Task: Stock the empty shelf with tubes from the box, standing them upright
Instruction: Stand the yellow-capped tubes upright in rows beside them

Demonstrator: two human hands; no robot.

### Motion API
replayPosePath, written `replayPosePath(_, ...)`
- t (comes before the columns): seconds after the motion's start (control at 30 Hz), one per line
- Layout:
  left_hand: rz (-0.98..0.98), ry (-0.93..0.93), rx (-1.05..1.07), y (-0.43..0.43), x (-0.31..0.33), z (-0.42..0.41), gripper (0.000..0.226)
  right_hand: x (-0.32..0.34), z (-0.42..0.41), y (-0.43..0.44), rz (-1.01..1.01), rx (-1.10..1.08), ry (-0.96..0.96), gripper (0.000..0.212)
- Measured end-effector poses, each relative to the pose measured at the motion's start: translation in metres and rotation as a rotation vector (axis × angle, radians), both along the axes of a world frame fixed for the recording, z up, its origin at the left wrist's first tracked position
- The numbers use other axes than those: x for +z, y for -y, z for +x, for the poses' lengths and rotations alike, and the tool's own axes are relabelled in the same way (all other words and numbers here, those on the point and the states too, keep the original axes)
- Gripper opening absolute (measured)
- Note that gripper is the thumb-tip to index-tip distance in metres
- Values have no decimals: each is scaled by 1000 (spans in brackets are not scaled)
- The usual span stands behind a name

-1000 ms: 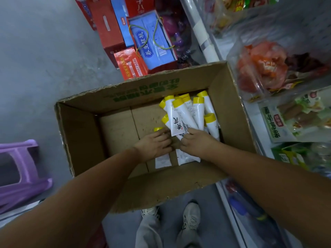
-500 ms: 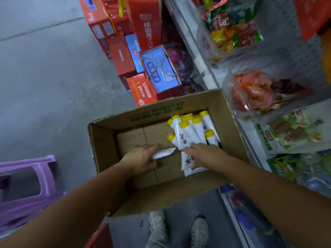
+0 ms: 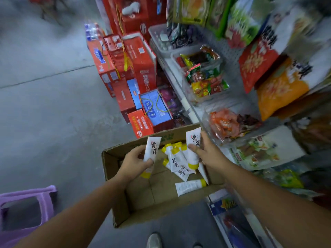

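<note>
Left hand fingers clamped round a white tube, right hand fingers clamped on a second tube (yellow caps down), above the cardboard box.

Your tubes are white with yellow caps, black characters and a small red seal. Your box is plain brown cardboard with green print. You have a purple stool, a grey floor, red cartons, a blue carton with a yellow-green cord, and an orange bag with a pale pattern.
</note>
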State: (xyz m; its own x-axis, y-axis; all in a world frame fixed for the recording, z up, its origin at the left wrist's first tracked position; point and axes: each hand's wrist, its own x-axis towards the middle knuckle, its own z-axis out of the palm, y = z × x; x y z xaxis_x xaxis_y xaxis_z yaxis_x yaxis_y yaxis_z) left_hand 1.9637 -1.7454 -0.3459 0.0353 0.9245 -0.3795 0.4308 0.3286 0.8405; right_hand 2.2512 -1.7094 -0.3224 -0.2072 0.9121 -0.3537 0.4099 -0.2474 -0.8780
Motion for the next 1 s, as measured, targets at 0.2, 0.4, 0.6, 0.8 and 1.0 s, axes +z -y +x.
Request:
replayPosePath(0.2, -9, 183, 34, -17, 88, 15, 55, 93, 15, -18, 90, -195, -22, 33)
replayPosePath(0.4, 55, 251, -79, -22, 168, 36, 47, 191, 43, -14, 144, -244, -21, 37)
replayPosePath(0.6, 87, 387, -192, -19, 239, 72, 61, 276, 68, 15, 308, -324, -9, 37)
replayPosePath(0.8, 183, 420, -350, -23, 315, 121, 64, 352, 93, 38, 373, -412, 12, 42)
replayPosePath(1.0, 274, 461, -450, -19, 386, 168, 57, 423, 137, 76, 443, -485, 87, 60)
